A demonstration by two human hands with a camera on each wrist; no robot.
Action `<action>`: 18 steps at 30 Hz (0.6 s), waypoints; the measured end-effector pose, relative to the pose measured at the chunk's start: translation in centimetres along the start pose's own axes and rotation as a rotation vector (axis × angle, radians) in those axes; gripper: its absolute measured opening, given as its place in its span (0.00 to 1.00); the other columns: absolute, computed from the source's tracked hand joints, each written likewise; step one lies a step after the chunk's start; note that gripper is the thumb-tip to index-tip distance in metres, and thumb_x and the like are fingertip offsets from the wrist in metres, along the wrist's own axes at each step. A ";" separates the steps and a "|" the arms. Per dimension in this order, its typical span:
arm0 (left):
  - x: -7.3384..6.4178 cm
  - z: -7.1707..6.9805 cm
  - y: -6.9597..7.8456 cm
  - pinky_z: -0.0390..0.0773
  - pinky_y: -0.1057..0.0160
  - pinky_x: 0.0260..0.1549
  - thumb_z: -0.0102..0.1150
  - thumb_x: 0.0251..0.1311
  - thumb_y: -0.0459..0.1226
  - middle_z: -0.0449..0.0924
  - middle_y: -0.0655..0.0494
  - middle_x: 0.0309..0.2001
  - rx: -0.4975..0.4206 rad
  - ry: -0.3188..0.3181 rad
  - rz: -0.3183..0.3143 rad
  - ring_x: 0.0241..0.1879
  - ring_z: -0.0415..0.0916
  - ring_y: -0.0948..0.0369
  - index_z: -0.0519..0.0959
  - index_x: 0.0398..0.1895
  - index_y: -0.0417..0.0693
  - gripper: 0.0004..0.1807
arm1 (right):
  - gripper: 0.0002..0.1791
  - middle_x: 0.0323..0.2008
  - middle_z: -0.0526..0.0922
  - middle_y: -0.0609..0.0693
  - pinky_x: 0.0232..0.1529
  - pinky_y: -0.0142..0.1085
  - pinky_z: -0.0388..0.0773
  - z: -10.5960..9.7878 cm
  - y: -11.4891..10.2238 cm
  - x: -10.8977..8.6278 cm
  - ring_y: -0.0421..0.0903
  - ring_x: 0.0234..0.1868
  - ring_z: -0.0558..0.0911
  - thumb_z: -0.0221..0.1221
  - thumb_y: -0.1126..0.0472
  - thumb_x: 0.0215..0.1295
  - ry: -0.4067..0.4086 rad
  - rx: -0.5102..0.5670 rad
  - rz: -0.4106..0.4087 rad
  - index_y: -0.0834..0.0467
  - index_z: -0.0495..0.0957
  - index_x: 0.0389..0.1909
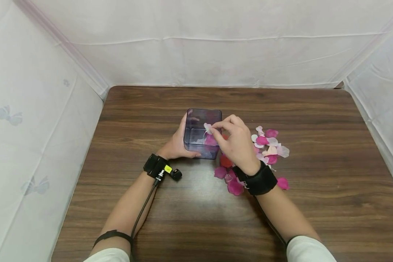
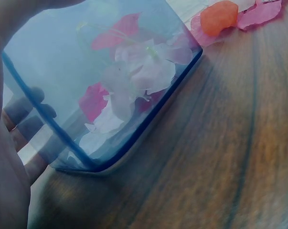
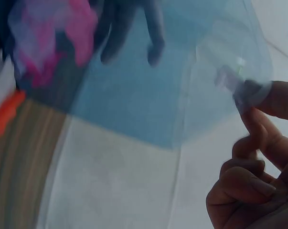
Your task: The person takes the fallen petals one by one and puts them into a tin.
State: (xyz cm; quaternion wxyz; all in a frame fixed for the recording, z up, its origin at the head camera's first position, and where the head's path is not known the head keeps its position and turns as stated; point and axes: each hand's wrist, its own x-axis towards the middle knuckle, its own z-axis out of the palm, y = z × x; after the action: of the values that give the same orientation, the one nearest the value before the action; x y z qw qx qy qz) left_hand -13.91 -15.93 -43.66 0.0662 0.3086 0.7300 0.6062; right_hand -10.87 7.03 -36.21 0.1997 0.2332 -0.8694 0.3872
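My left hand (image 1: pixel 177 143) grips a clear bluish plastic box (image 1: pixel 203 152) from its left side, thumb along the near face and fingers behind. The box is tilted with its opening up. Inside lie white and pink petals (image 2: pixel 148 71), seen through the wall in the left wrist view. My right hand (image 1: pixel 234 140) pinches a pale flower petal (image 1: pixel 207 127) between thumb and index finger, over the box's opening at its right side. In the right wrist view the same petal (image 3: pixel 228 79) shows at the fingertips, with the other fingers curled.
A loose pile of pink, white and red petals (image 1: pixel 272 142) lies on the brown wood-grain table (image 1: pixel 321 163), right of the box and partly beneath my right wrist. A stray pink petal (image 1: pixel 282 183) sits nearer the right forearm. White curtains (image 1: pixel 216 62) enclose the table's back and sides.
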 end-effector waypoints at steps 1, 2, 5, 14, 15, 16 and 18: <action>0.0 0.0 -0.1 0.67 0.52 0.65 0.81 0.35 0.24 0.56 0.40 0.70 -0.004 -0.003 -0.006 0.63 0.65 0.54 0.32 0.80 0.46 0.76 | 0.07 0.28 0.73 0.54 0.27 0.37 0.61 0.3 -0.1 0.0 0.48 0.29 0.68 0.70 0.61 0.62 -0.008 -0.008 0.004 0.61 0.89 0.36; 0.0 0.1 -0.1 0.67 0.55 0.65 0.81 0.35 0.24 0.56 0.40 0.70 -0.010 -0.003 -0.011 0.63 0.66 0.54 0.32 0.80 0.46 0.76 | 0.07 0.27 0.72 0.54 0.27 0.37 0.61 0.5 -0.1 0.0 0.48 0.29 0.67 0.70 0.61 0.62 -0.012 -0.014 0.009 0.61 0.89 0.36; 0.1 0.2 -1.1 0.68 0.61 0.63 0.81 0.35 0.24 0.57 0.45 0.70 -0.020 0.000 -0.007 0.62 0.67 0.55 0.32 0.80 0.54 0.77 | 0.08 0.26 0.71 0.54 0.26 0.37 0.59 1.0 -0.2 0.0 0.48 0.29 0.67 0.71 0.60 0.61 -0.019 -0.031 0.022 0.60 0.89 0.35; 0.2 0.1 -2.9 0.70 0.55 0.63 0.82 0.32 0.23 0.57 0.49 0.71 -0.014 0.023 -0.016 0.63 0.67 0.53 0.33 0.80 0.64 0.80 | 0.08 0.27 0.71 0.53 0.27 0.37 0.60 1.1 -0.1 0.1 0.48 0.30 0.68 0.71 0.59 0.61 -0.050 -0.048 0.030 0.60 0.90 0.38; 0.2 0.1 -2.8 0.69 0.53 0.64 0.82 0.32 0.23 0.56 0.47 0.71 -0.020 0.025 -0.023 0.64 0.66 0.51 0.32 0.80 0.62 0.80 | 0.08 0.27 0.71 0.53 0.27 0.37 0.60 1.0 -0.1 0.1 0.48 0.30 0.68 0.71 0.60 0.61 -0.048 -0.050 0.029 0.60 0.90 0.38; 0.2 0.1 -2.4 0.68 0.50 0.64 0.82 0.32 0.22 0.56 0.44 0.71 -0.027 0.023 -0.023 0.64 0.65 0.49 0.32 0.80 0.59 0.80 | 0.08 0.26 0.71 0.52 0.27 0.37 0.60 0.9 0.0 0.1 0.48 0.30 0.68 0.71 0.60 0.61 -0.044 -0.050 0.028 0.60 0.90 0.38; 0.2 0.1 -1.7 0.64 0.43 0.65 0.81 0.32 0.21 0.55 0.38 0.71 -0.040 0.018 -0.016 0.65 0.63 0.42 0.32 0.80 0.53 0.78 | 0.08 0.27 0.71 0.52 0.28 0.37 0.61 0.5 0.4 0.1 0.48 0.30 0.68 0.71 0.60 0.61 -0.030 -0.048 0.023 0.60 0.90 0.38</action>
State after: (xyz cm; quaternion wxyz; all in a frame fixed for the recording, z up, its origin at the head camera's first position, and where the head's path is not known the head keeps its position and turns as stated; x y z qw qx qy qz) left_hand -14.63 -15.88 -45.23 0.0707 0.2957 0.7207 0.6230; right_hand -11.22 6.88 -36.65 0.1877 0.2240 -0.8840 0.3650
